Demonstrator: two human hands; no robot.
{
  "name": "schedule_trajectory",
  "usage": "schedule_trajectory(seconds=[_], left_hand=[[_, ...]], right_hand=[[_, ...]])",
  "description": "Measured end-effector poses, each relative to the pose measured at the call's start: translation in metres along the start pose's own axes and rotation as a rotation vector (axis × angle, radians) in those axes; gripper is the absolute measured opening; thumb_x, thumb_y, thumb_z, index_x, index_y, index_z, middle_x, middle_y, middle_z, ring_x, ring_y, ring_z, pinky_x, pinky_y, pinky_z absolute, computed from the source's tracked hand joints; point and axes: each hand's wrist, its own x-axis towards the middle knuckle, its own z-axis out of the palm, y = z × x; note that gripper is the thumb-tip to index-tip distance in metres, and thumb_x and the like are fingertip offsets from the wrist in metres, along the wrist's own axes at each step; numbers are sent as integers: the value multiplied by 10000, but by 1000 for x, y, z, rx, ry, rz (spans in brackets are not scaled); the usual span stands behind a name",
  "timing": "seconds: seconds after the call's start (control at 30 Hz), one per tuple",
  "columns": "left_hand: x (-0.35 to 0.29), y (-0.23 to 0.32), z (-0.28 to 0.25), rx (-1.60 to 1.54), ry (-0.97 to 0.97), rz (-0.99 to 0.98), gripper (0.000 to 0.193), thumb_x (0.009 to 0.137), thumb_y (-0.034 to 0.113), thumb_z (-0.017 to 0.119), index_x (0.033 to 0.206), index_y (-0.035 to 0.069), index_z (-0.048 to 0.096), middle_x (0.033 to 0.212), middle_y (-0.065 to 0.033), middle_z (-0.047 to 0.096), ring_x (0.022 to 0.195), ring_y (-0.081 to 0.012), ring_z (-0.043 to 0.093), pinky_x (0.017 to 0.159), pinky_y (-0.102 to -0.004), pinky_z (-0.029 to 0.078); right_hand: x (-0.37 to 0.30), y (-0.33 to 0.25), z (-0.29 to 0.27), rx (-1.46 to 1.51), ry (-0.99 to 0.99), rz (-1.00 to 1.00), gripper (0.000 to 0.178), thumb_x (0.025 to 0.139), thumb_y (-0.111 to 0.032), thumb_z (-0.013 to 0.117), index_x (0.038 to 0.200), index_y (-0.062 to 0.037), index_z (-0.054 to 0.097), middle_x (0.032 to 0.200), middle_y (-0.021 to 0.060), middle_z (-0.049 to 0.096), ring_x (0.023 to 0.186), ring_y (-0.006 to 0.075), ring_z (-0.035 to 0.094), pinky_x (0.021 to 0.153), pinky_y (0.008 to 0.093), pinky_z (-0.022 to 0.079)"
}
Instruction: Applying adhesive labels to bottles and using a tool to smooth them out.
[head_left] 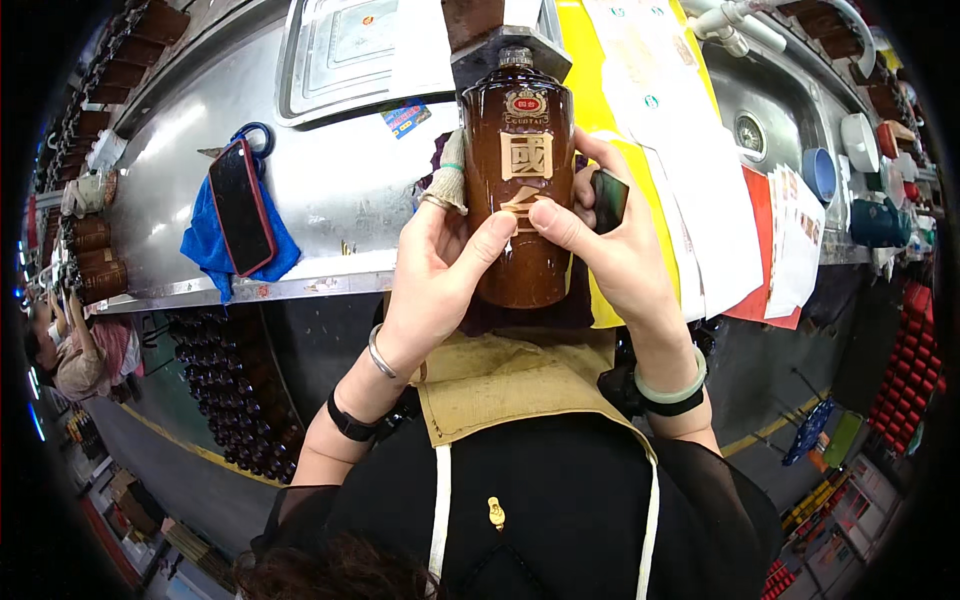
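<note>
A glossy brown bottle (pixel 522 270) with a red and gold emblem and large pale gold characters leans back in front of me, its neck pointing away. My left hand (pixel 435 265) grips its left side, thumb pressed beside the lower character. A knitted fabric cover (pixel 447 185) shows on the fingers of that hand. From the right, my right hand (pixel 618 250) holds the bottle too, its thumb tip on the lower character. A small dark shiny flat piece (pixel 609 200) sits at the right hand's fingers. The fingers behind the bottle are hidden.
A metal block-like stand (pixel 548 52) is by the bottle's neck. Left on the steel counter (pixel 330 190) lie a phone (pixel 242 208) on a blue cloth (pixel 200 240) and a tray (pixel 300 60). White papers (pixel 690 200) over yellow sheeting (pixel 612 290) lie right, near a sink (pixel 750 135).
</note>
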Motion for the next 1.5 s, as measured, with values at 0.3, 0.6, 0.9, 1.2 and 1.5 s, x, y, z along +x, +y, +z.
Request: schedule_trajectory(seconds=[0.3,0.6,0.9,1.2,1.5], left_hand=[[2,0,-2,-51,27,-76,673,1037,100,681,1589,-73,337,1506,-157,544,1362,-200,542,1180,-376,417],[2,4,1,-25,6,-72,635,1036,102,686,1567,-54,375,1492,-138,559,1347,-190,553,1164,-372,427],[3,5,4,-70,3,-79,708,1038,71,648,1633,-34,279,1556,-129,496,1425,-195,481,1215,-366,363],[1,3,-1,-48,-73,-63,994,923,-25,761,1653,-77,88,1643,-185,342,1489,-228,406,1243,-396,348],[-11,-9,-11,453,-174,218,1393,669,210,1006,1661,-65,67,1614,-240,399,1469,-298,447,1215,-395,380]], right_hand=[[-1,-2,0,131,15,60,649,970,-177,790,1507,23,484,865,-71,397,787,35,388,703,191,353],[-1,4,-9,317,-14,111,567,1047,-222,689,1524,11,490,893,-85,446,813,30,436,698,207,390],[4,-9,-15,432,113,-171,440,1080,-110,579,1483,18,455,1291,95,589,1161,125,597,1010,274,490],[8,-4,-17,-154,267,-291,313,998,-19,691,1301,-1,614,1024,45,671,880,91,631,816,244,536],[16,-19,-50,-427,222,-525,351,1019,19,640,1369,-6,623,1194,62,659,1040,115,622,935,262,498]])
